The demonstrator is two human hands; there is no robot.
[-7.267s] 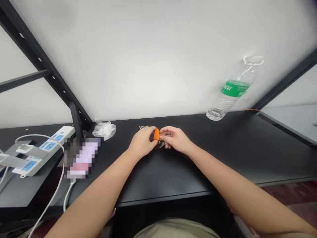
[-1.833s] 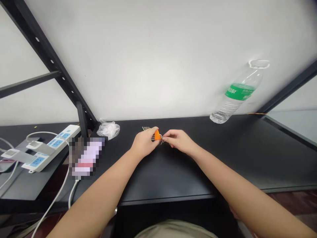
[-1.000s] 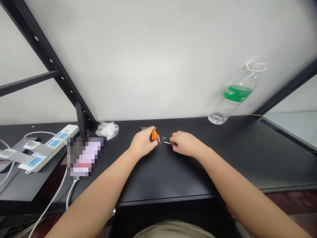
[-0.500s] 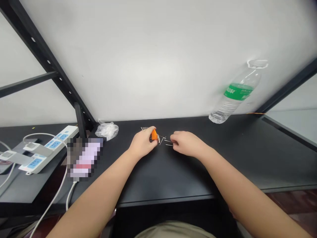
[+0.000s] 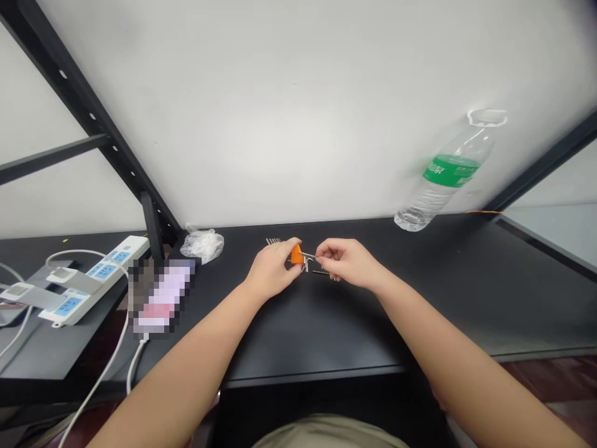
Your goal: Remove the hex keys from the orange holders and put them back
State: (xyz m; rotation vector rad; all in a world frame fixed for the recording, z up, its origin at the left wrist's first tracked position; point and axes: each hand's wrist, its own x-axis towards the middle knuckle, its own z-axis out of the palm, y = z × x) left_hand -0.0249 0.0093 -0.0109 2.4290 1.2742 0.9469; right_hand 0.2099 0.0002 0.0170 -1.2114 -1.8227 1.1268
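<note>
My left hand (image 5: 274, 269) is closed around an orange hex key holder (image 5: 297, 254), low over the black table. Short metal key ends (image 5: 274, 241) stick out beyond its fingers on the far left side. My right hand (image 5: 347, 262) pinches a thin metal hex key (image 5: 308, 255), whose far end reaches the orange holder; whether it sits in a slot I cannot tell. Under the holder's right side are a few short metal pieces (image 5: 306, 266). Another hex key (image 5: 319, 272) lies on the table beneath my right hand, partly covered by it.
At the back right a clear plastic bottle (image 5: 438, 180) with a green label leans against the wall. Crumpled clear plastic (image 5: 203, 245) lies at the back left. A blurred phone (image 5: 166, 295) with a white cable and a power strip (image 5: 97, 277) are on the left.
My right hand has lifted a hex key off the table and brought it to the orange holder. My left hand, with the holder, has shifted slightly right.
</note>
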